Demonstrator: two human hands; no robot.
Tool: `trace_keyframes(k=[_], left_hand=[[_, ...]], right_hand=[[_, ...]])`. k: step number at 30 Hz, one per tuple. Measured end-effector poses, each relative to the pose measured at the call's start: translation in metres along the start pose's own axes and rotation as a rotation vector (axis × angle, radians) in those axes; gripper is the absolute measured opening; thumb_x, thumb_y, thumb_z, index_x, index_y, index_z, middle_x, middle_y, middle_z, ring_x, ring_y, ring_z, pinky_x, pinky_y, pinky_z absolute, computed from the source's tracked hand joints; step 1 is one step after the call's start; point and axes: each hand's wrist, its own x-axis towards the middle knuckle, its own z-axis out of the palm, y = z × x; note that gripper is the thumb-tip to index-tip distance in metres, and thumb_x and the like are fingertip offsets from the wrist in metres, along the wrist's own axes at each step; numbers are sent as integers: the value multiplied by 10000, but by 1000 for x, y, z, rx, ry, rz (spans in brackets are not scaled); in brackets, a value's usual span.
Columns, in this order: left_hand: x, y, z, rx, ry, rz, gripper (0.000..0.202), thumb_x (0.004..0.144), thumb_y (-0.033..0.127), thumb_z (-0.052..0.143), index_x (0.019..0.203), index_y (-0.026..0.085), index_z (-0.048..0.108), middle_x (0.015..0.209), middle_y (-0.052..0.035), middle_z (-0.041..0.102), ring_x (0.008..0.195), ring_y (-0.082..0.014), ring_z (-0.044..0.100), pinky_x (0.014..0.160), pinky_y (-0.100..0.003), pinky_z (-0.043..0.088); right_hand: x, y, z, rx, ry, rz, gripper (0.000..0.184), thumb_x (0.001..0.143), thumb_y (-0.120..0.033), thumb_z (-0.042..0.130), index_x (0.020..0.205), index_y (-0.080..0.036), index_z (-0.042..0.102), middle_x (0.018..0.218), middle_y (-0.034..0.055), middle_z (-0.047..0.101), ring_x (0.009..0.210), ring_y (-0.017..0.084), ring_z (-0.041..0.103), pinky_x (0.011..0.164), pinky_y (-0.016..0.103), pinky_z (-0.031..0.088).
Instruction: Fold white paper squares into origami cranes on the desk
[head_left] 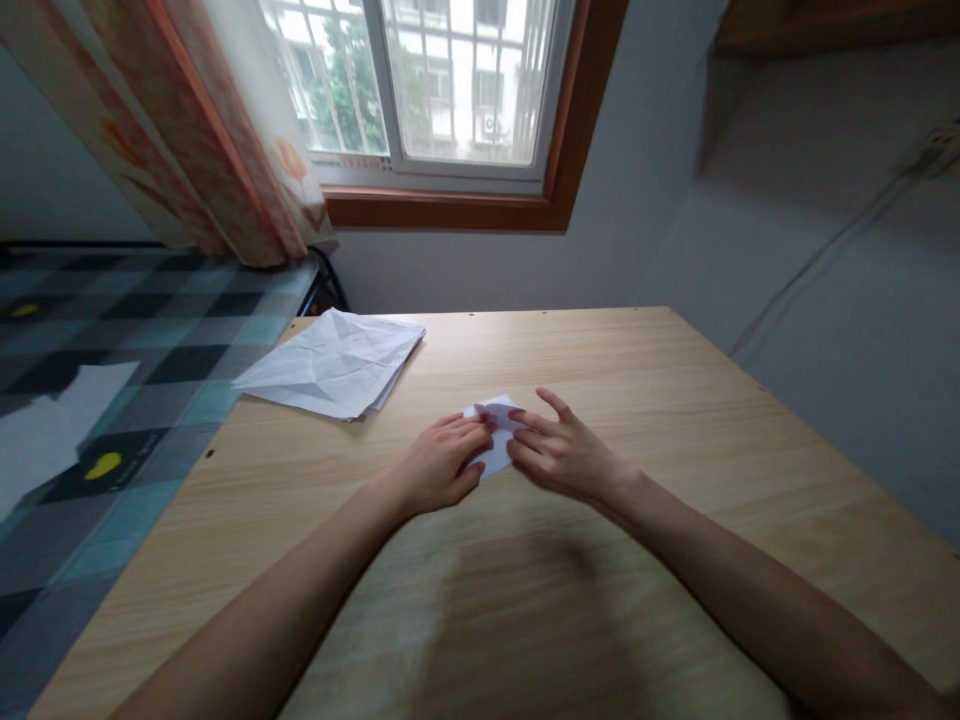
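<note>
At mid-frame on the table (675,400), the small white paper (501,412) already lay folded into a compact shape, seemingly partway done, with the left hand (442,462) and right hand (559,455) pinching its opposite sides, while creased sheets (334,360) waited upper left.

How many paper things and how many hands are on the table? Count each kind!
small folded paper: 1
stack of creased paper: 1
hands: 2, the left hand and the right hand
Total: 4
</note>
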Motion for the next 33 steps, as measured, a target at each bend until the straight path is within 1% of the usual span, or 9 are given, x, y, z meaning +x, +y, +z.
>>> trace_keyframes(k=[3, 6, 9, 12, 14, 20, 26, 29, 33], left_hand=[[-2, 0, 2, -7, -19, 45, 314, 813, 158, 518, 1106, 190, 624, 1228, -91, 681, 1217, -247, 597, 1089, -447, 425], [-3, 1, 3, 0, -30, 46, 316, 856, 183, 500, 1138, 201, 641, 1300, -88, 663, 1272, -255, 568, 1109, -474, 404], [-2, 4, 1, -7, -34, 34, 244, 886, 225, 500, 1065, 195, 664, 1222, -89, 700, 1258, -263, 578, 1095, -471, 417], [0, 7, -1, -15, -37, 28, 204, 833, 154, 501, 957, 187, 660, 1132, -84, 716, 1159, -241, 630, 1080, -435, 434], [0, 6, 0, -13, -33, 35, 216, 812, 112, 480, 921, 185, 651, 1120, -83, 715, 1110, -219, 649, 1071, -410, 442], [-3, 1, 4, -9, 8, 47, 219, 883, 155, 475, 977, 197, 669, 1271, -55, 689, 1264, -257, 580, 1071, -441, 440], [-4, -2, 5, -93, 61, 33, 218, 912, 380, 578, 844, 188, 654, 1082, -87, 753, 1111, -248, 675, 984, -393, 500], [-3, -2, 5, -95, 96, 10, 222, 930, 333, 553, 786, 186, 637, 981, -87, 761, 1022, -222, 704, 935, -360, 519], [-3, -1, 6, -94, 115, -4, 229, 930, 277, 527, 741, 191, 622, 999, -79, 756, 983, -208, 707, 920, -353, 524]], right_hand=[[2, -5, 0, -39, -26, -6, 222, 963, -132, 480, 931, -245, 668, 883, 41, 750, 1109, 231, 631, 1188, 549, 270], [5, -9, -2, -9, -28, 3, 228, 968, -132, 477, 981, -248, 673, 889, 38, 749, 1078, 227, 640, 1191, 554, 260], [9, -12, -10, 1, -31, -8, 234, 971, -135, 479, 1035, -251, 672, 1039, 49, 750, 1138, 241, 623, 1185, 585, 261], [12, -14, -18, -77, -18, -63, 254, 964, -122, 487, 1122, -222, 659, 1269, 81, 680, 1293, 273, 540, 1185, 608, 264], [14, -14, -20, -133, -12, -100, 263, 953, -108, 491, 1132, -196, 663, 1296, 98, 664, 1345, 281, 498, 1185, 596, 282], [20, -7, -18, -229, -176, -143, 199, 914, -115, 539, 906, -190, 724, 986, 102, 764, 1195, 290, 604, 1174, 603, 291], [43, -7, -24, -292, -434, -79, 219, 940, -167, 516, 900, -155, 731, 789, 86, 763, 921, 267, 678, 1170, 631, 205], [52, -10, -23, -281, -463, -40, 263, 949, -163, 483, 881, -151, 737, 763, 92, 760, 881, 280, 683, 1162, 647, 163], [57, -11, -22, -248, -476, -3, 276, 950, -152, 470, 882, -146, 737, 774, 100, 761, 896, 299, 683, 1151, 659, 126]])
